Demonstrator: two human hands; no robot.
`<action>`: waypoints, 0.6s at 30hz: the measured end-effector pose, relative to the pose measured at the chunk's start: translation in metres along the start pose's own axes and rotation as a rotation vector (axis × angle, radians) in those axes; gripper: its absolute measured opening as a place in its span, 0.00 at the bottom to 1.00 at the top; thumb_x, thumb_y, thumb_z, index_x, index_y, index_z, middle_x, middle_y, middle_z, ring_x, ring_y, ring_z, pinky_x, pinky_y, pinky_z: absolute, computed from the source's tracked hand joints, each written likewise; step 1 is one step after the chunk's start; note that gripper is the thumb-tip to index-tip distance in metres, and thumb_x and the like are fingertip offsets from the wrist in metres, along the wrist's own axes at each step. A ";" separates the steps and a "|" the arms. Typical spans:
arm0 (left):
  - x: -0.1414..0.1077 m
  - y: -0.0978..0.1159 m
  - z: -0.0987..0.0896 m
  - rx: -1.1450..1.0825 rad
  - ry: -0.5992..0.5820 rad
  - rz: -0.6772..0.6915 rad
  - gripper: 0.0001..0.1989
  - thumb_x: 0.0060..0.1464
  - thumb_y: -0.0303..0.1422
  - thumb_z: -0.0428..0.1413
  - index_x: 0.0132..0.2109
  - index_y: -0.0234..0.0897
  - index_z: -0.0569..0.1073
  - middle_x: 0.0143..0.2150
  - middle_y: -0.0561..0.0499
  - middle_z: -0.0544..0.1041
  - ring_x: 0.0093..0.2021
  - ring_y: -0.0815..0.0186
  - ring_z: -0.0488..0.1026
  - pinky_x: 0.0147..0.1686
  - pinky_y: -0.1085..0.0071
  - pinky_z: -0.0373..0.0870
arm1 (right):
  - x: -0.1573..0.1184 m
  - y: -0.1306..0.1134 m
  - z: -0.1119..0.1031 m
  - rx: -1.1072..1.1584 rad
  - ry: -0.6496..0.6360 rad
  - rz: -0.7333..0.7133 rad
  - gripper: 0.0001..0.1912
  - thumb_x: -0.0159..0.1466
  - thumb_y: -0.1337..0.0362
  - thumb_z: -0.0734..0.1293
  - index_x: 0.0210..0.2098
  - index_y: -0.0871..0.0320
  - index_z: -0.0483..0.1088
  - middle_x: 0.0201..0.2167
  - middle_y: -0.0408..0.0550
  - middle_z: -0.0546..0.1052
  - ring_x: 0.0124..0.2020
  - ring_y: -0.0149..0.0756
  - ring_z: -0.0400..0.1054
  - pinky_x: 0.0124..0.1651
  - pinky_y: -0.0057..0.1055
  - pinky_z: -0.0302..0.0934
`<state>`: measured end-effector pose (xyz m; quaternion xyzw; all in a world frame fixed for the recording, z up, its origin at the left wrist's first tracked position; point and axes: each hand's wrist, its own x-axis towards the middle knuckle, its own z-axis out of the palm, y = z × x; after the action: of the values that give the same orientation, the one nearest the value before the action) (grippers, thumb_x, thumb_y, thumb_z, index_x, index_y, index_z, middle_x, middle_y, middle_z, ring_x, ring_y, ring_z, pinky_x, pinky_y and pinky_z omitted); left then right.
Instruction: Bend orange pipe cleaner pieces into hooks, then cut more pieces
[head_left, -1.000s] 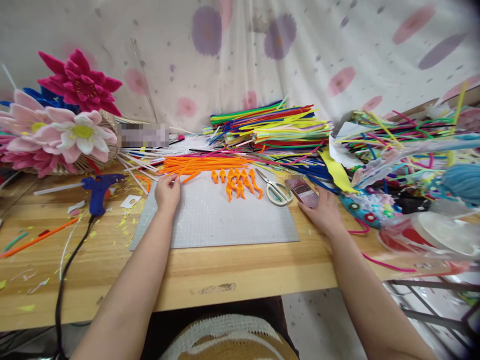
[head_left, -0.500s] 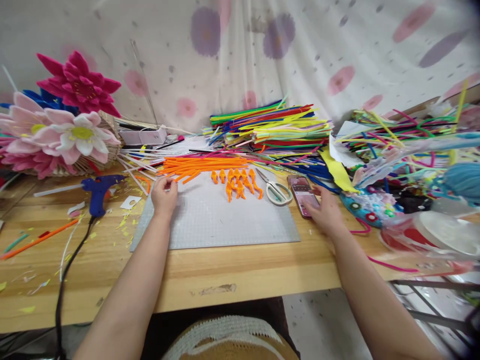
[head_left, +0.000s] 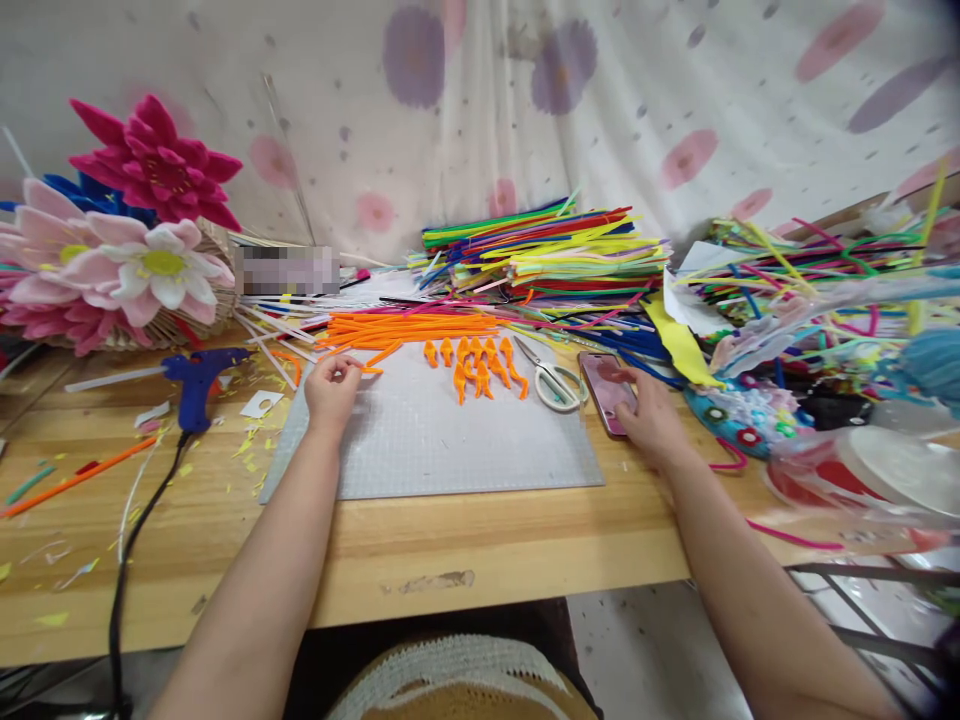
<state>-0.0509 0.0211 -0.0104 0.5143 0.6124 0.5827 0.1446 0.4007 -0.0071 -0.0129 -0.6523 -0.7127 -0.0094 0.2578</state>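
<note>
- Orange fuzzy stems [head_left: 412,327], seen in the head view, lie in a loose bundle along the far edge of the grey cutting mat [head_left: 465,455], with the heaped mixed-colour stems [head_left: 555,250] behind them.
- Left hand [head_left: 330,392]: fingers curled, thumb and forefinger brought close together at the mat's left side, just in front of the bundle's left end. A short orange length [head_left: 370,370] shows at the fingertips; whether it is pinched or merely lies beside them, I cannot tell.
- Right hand [head_left: 652,415]: fingers loosely bent and parted, forefinger and thumb over the phone [head_left: 604,392], which lies on the table just beside the mat; the hand does not close around it.
- Shaped orange pieces [head_left: 480,368] sit grouped on the mat, near the white-handled scissors [head_left: 556,388] and apart from both hands.
- Handling, as I judge it: the stems should be very light, soft on the outside and bendable, probably with a wire core that keeps a bend. The nap ought to grip well but may crush if squeezed hard.
- Best hold: thumb and forefinger at one free end, lifting a single stem clear; cut wire tips could prick.
</note>
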 end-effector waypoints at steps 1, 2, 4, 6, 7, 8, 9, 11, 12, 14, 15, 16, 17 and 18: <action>0.000 0.000 0.000 -0.004 0.009 -0.023 0.05 0.40 0.28 0.51 0.20 0.37 0.64 0.27 0.53 0.72 0.30 0.70 0.68 0.34 0.73 0.64 | 0.000 -0.002 0.000 0.004 0.011 0.009 0.25 0.50 0.70 0.58 0.49 0.59 0.61 0.47 0.54 0.71 0.49 0.46 0.63 0.52 0.44 0.56; 0.000 -0.001 0.000 -0.005 0.018 -0.046 0.04 0.41 0.28 0.51 0.21 0.37 0.65 0.26 0.54 0.71 0.29 0.70 0.68 0.32 0.73 0.65 | -0.002 -0.003 0.000 0.010 0.022 0.019 0.25 0.50 0.71 0.57 0.48 0.59 0.61 0.46 0.53 0.71 0.49 0.46 0.63 0.52 0.44 0.57; 0.002 -0.002 0.000 0.004 0.043 -0.077 0.04 0.42 0.31 0.52 0.23 0.37 0.66 0.24 0.55 0.69 0.26 0.71 0.67 0.30 0.74 0.65 | -0.007 -0.004 -0.002 0.023 0.049 0.045 0.25 0.50 0.72 0.56 0.48 0.59 0.61 0.45 0.52 0.72 0.49 0.45 0.63 0.52 0.43 0.57; 0.003 -0.003 0.002 0.013 0.063 -0.089 0.06 0.42 0.35 0.54 0.24 0.37 0.67 0.23 0.56 0.68 0.25 0.72 0.66 0.29 0.74 0.65 | -0.013 -0.004 -0.004 0.033 0.069 0.070 0.25 0.50 0.72 0.56 0.48 0.58 0.61 0.43 0.52 0.73 0.49 0.45 0.63 0.51 0.43 0.56; 0.003 -0.004 0.002 0.007 0.062 -0.092 0.07 0.41 0.36 0.55 0.25 0.36 0.67 0.24 0.56 0.68 0.26 0.72 0.66 0.29 0.74 0.66 | -0.016 -0.003 -0.004 0.034 0.077 0.082 0.24 0.50 0.72 0.56 0.48 0.58 0.61 0.42 0.51 0.74 0.49 0.45 0.63 0.51 0.43 0.57; 0.003 -0.003 0.003 -0.007 0.050 -0.098 0.08 0.40 0.36 0.56 0.25 0.36 0.67 0.24 0.55 0.69 0.26 0.72 0.67 0.30 0.73 0.66 | -0.018 -0.003 -0.005 0.031 0.080 0.089 0.24 0.51 0.72 0.56 0.48 0.58 0.60 0.42 0.51 0.75 0.49 0.45 0.63 0.51 0.43 0.57; 0.003 -0.003 0.004 -0.029 0.029 -0.107 0.09 0.39 0.36 0.57 0.26 0.36 0.67 0.25 0.54 0.70 0.27 0.71 0.68 0.31 0.73 0.67 | -0.020 -0.003 -0.005 0.027 0.078 0.088 0.23 0.51 0.72 0.56 0.48 0.58 0.61 0.41 0.50 0.75 0.49 0.45 0.64 0.51 0.42 0.57; 0.003 -0.001 0.006 -0.071 -0.018 -0.124 0.08 0.37 0.33 0.58 0.27 0.36 0.67 0.27 0.53 0.71 0.28 0.70 0.69 0.33 0.72 0.68 | -0.022 -0.003 -0.005 0.018 0.072 0.073 0.22 0.51 0.72 0.57 0.46 0.58 0.61 0.41 0.50 0.75 0.48 0.45 0.64 0.51 0.42 0.57; 0.003 -0.001 0.006 -0.084 -0.033 -0.128 0.08 0.37 0.32 0.58 0.28 0.35 0.68 0.28 0.53 0.72 0.29 0.70 0.70 0.34 0.71 0.68 | -0.022 -0.004 -0.005 0.014 0.068 0.061 0.22 0.51 0.72 0.57 0.46 0.58 0.61 0.41 0.50 0.75 0.48 0.44 0.64 0.51 0.42 0.57; 0.003 -0.001 0.007 -0.091 -0.032 -0.127 0.08 0.37 0.30 0.57 0.28 0.36 0.67 0.28 0.53 0.71 0.29 0.71 0.70 0.34 0.72 0.68 | -0.021 -0.004 -0.004 0.006 0.048 0.033 0.21 0.51 0.72 0.57 0.45 0.58 0.62 0.41 0.51 0.75 0.48 0.44 0.64 0.52 0.42 0.57; 0.003 -0.001 0.007 -0.089 -0.018 -0.124 0.08 0.37 0.29 0.57 0.29 0.36 0.66 0.28 0.54 0.70 0.29 0.71 0.69 0.34 0.72 0.68 | -0.021 -0.005 -0.003 -0.001 0.034 0.022 0.20 0.51 0.71 0.57 0.44 0.58 0.63 0.41 0.51 0.74 0.47 0.44 0.64 0.52 0.42 0.57; 0.003 -0.002 0.007 -0.085 0.000 -0.121 0.09 0.37 0.28 0.57 0.30 0.36 0.65 0.28 0.54 0.70 0.28 0.72 0.69 0.33 0.73 0.68 | -0.020 -0.005 -0.002 -0.010 0.021 0.016 0.19 0.51 0.71 0.57 0.43 0.58 0.63 0.41 0.52 0.74 0.47 0.45 0.65 0.51 0.42 0.57; 0.003 -0.003 0.007 -0.083 0.018 -0.118 0.11 0.36 0.28 0.57 0.31 0.37 0.64 0.28 0.55 0.69 0.28 0.72 0.68 0.32 0.74 0.68 | -0.019 -0.004 -0.001 -0.021 0.014 0.019 0.18 0.51 0.70 0.57 0.42 0.58 0.64 0.41 0.52 0.74 0.46 0.45 0.65 0.51 0.42 0.57; 0.004 -0.004 0.006 -0.082 0.033 -0.113 0.13 0.36 0.27 0.57 0.33 0.37 0.64 0.29 0.55 0.69 0.28 0.73 0.68 0.32 0.74 0.68 | -0.019 -0.004 -0.001 -0.031 0.017 0.031 0.17 0.51 0.70 0.57 0.41 0.58 0.64 0.41 0.52 0.74 0.46 0.45 0.65 0.50 0.42 0.57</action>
<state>-0.0492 0.0285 -0.0137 0.4628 0.6184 0.6066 0.1881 0.3976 -0.0255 -0.0181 -0.6671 -0.7001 -0.0218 0.2537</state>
